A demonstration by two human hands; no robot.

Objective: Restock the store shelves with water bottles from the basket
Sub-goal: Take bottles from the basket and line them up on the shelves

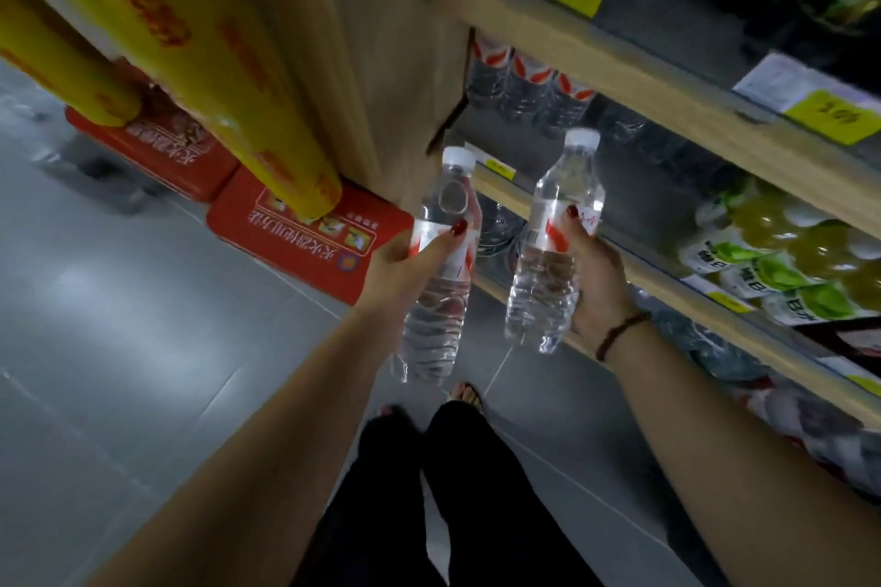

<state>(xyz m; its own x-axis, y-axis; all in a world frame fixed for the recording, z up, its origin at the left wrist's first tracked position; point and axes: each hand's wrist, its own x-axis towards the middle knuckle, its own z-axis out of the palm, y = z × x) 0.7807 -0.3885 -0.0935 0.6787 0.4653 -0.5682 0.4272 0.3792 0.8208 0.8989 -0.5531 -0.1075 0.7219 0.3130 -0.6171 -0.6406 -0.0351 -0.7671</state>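
Left grip (405, 262): wrapped round a clear plastic water bottle with white cap and red-and-white label (431, 334), which is held at its label. Right grip (596, 281): wrapped round a second clear white-capped water bottle (565, 191), which is held just right of the left grip. Pale wooden store shelves (667, 95) are seen beyond the right grip; similar bottles (524, 86) are stocked there.

Red-painted nails (459, 227), dark beaded bracelet (619, 335) on right wrist, black trousers (481, 491), open-toed sandals (471, 397).
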